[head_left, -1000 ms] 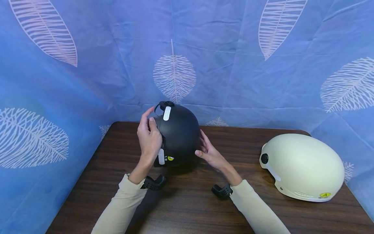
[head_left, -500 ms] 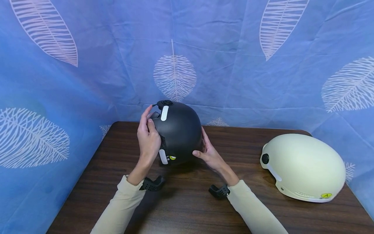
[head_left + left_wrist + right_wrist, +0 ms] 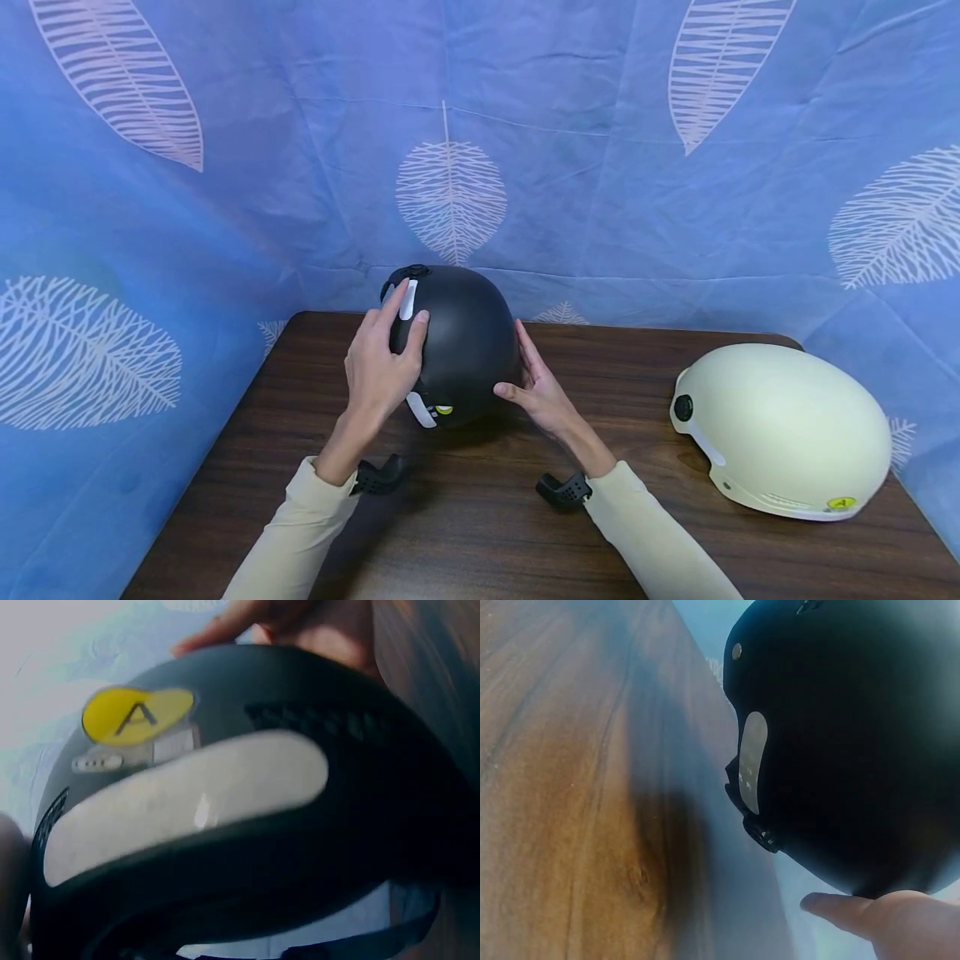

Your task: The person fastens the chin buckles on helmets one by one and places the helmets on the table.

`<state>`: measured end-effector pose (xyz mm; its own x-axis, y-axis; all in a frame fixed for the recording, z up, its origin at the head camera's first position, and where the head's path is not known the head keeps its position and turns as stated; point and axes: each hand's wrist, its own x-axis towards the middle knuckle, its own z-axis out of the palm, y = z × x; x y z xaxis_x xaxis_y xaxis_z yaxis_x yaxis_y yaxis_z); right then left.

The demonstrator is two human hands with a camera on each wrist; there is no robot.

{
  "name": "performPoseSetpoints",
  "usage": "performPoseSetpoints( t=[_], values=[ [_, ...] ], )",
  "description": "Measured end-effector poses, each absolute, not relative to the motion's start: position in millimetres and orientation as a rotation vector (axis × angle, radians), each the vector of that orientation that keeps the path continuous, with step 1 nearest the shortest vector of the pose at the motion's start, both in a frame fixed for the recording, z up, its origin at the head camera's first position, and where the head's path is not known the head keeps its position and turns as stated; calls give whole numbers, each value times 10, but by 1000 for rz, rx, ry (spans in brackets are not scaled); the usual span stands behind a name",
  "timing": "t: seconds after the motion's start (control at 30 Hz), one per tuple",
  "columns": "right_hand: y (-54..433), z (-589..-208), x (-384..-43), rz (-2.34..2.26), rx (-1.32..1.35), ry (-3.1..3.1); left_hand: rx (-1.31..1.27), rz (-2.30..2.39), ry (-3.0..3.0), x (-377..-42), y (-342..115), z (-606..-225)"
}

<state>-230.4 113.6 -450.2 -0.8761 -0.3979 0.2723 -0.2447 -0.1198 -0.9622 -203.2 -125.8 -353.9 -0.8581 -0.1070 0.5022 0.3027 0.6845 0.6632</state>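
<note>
In the head view a matte black helmet (image 3: 472, 350) is tilted on its side between both hands near the middle of the table. My left hand (image 3: 378, 367) lies at its left side, index finger stretched over a white strip (image 3: 408, 300) and thumb straight against the shell; its other fingers are partly hidden. From the right, my right hand (image 3: 540, 392) touches the shell with extended fingers, thumb spread. In the left wrist view the helmet's side carries a yellow sticker (image 3: 135, 716) marked "A". Part of my right thumb (image 3: 862, 915) shows at the bottom of the right wrist view.
A cream helmet (image 3: 787, 425) sits on the right of the dark wooden table (image 3: 480, 533). Blue cloth (image 3: 570, 192) printed with white leaves hangs behind and beside the table. Both wrists wear black bands, the right one (image 3: 562, 492) close to the tabletop.
My left hand has shifted from the helmet's left rim onto its outer shell. The helmet has turned a little, its black knob moving left and down. My right hand has moved slightly left.
</note>
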Motion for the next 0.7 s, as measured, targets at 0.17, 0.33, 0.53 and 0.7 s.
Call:
performPoseSetpoints(
  t=[0.17,0.33,0.53,0.7],
  values=[
    [1124,-4452,-2285,-2135,-742,2064,-172,-847,-2548,-2047,-1310,-3508],
    [1091,-4395,-2260,-2110,-711,2118,-168,-835,-2682,-2085,-1372,-3512],
    [1017,-4350,-2208,-2084,-658,2196,-122,-1037,-2695,-2119,-1416,-3550],
    [998,-4318,-2197,-2133,-630,2222,-66,-1299,-2688,-2165,-1539,-3594]
  ],
)
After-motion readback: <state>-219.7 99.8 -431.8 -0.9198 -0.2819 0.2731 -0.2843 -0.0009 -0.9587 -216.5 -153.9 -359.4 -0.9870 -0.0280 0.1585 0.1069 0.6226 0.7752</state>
